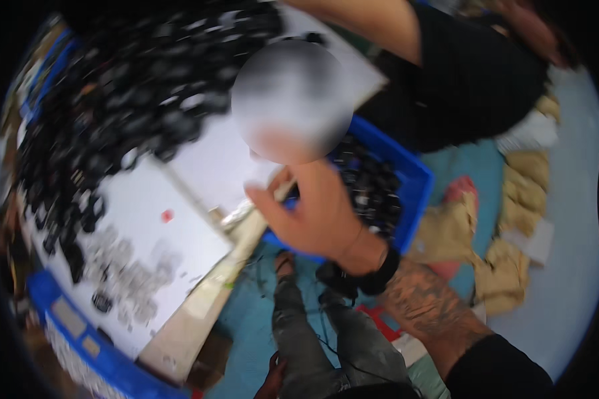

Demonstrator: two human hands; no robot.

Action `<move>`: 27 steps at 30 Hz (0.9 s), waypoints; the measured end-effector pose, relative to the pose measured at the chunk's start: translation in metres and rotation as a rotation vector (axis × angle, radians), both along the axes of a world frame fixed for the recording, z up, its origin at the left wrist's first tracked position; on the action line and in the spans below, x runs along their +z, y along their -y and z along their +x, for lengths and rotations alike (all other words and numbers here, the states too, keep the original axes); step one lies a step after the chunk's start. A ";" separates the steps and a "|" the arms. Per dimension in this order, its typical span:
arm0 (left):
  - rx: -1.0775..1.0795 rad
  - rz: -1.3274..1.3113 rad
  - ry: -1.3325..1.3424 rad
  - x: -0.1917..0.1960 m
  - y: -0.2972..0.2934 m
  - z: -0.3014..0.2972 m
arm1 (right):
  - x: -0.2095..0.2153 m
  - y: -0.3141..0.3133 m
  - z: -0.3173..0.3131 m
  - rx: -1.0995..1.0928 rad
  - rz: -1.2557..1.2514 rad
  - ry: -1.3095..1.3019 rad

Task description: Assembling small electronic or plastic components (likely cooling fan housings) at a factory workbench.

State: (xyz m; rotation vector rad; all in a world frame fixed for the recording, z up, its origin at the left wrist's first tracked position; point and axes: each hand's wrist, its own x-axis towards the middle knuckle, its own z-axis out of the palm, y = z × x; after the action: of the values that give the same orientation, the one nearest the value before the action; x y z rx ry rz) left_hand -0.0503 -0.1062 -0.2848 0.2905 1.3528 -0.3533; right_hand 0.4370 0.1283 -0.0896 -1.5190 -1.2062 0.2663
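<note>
Blur partly hides the right hand [323,213] near a blue plastic crate [417,194]; left hand [273,379] hangs low; neither grip can be told.

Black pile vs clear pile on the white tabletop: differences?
Colour: the black pile is dark with pale glints; the clear pile looks colourless to whitish.
Extent: the black pile covers far more area than the clear pile.
Position: the black pile reaches the far side; the clear pile sits nearer.
Shared: both are loose small pieces on the white tabletop.
</note>
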 end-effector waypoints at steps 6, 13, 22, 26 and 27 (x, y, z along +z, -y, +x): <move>-0.257 0.126 0.024 0.011 -0.027 0.027 | -0.117 0.284 0.135 -0.950 -0.677 -0.266; -0.712 0.601 0.078 -0.045 -0.078 0.087 | -0.096 0.363 0.300 -0.885 -0.953 -0.444; 0.006 0.386 0.275 -0.051 -0.118 0.359 | -0.191 0.574 0.151 -0.641 -0.991 0.015; 0.179 0.455 0.114 -0.101 -0.103 0.386 | -0.250 0.751 0.017 -0.361 -1.635 0.082; 0.184 0.463 0.110 -0.104 -0.108 0.388 | -0.264 0.794 -0.015 -0.366 -1.668 0.088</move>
State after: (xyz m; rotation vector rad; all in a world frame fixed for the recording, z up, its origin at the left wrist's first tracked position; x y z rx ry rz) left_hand 0.3378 0.0013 -0.3885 0.5559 1.3304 0.1339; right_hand 0.4215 -0.6659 -0.3535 -3.1105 -0.5757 1.1341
